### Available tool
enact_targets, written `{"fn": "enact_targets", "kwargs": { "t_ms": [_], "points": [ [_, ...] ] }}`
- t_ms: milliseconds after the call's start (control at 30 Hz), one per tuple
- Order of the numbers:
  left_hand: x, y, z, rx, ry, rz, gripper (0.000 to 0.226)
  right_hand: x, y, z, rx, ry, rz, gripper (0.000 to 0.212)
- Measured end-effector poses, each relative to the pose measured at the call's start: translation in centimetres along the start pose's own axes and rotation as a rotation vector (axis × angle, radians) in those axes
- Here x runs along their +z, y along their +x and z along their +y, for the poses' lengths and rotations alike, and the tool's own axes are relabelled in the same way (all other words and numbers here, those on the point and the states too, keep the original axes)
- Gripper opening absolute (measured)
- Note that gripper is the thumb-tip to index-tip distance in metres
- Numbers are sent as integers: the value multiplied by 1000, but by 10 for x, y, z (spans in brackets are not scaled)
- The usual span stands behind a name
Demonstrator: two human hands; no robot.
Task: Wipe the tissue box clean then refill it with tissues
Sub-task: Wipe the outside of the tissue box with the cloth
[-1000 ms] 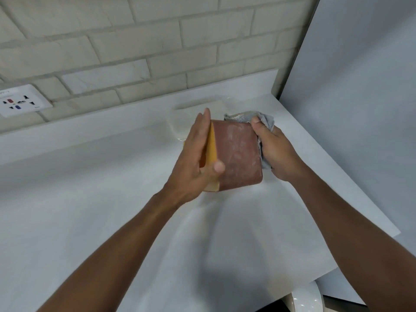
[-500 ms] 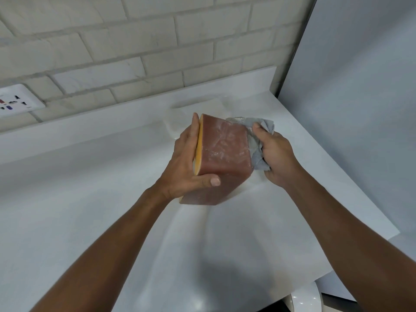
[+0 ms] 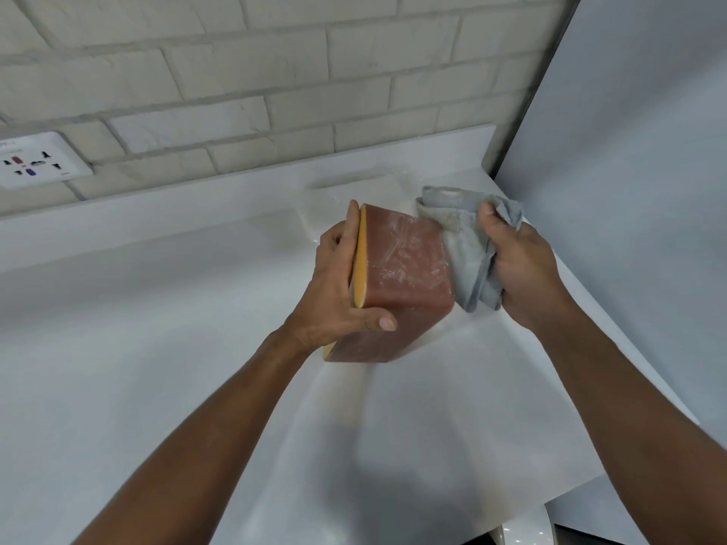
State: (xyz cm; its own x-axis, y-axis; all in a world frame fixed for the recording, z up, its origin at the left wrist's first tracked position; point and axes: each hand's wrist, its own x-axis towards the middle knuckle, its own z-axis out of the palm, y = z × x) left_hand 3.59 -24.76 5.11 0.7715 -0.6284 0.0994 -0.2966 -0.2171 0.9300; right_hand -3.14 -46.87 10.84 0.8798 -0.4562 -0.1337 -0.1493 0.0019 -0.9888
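Note:
The tissue box (image 3: 405,281) is reddish-brown with a yellow-orange face on its left side. White dusty smears streak its upper surface. My left hand (image 3: 334,285) grips it above the white counter (image 3: 157,348), fingers flat on the yellow face and thumb on the near side. The box is tilted, with one corner pointing down. My right hand (image 3: 523,269) is closed around a crumpled grey cloth (image 3: 464,245), which presses against the box's right side. A clear wrapped pack of tissues (image 3: 338,202) lies on the counter behind the box, mostly hidden.
A tiled wall runs behind the counter, with a white power socket (image 3: 35,159) at the left. A grey panel (image 3: 629,190) closes off the right side. A white rounded object (image 3: 523,533) shows below the counter's near right edge.
The box has rotated in my left hand, so more of its near side faces me. The cloth has slid from the box's far top edge down along its right side.

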Motion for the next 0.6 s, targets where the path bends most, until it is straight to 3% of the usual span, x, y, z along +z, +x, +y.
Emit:
{"fn": "enact_targets", "kwargs": {
  "t_ms": [67,167,367,600],
  "points": [
    [1,-1,-2,-4,-9,8,165,-1,-8,-1,-48,-248,-125,40],
    [1,-2,-5,-6,-15,19,161,0,-13,8,-47,-336,-260,26],
    [-1,-3,2,65,46,32,152,6,-15,0,-128,-361,-245,34],
    [0,-1,-1,82,231,94,153,7,-10,-6,-273,-514,-280,18]
  ]
}}
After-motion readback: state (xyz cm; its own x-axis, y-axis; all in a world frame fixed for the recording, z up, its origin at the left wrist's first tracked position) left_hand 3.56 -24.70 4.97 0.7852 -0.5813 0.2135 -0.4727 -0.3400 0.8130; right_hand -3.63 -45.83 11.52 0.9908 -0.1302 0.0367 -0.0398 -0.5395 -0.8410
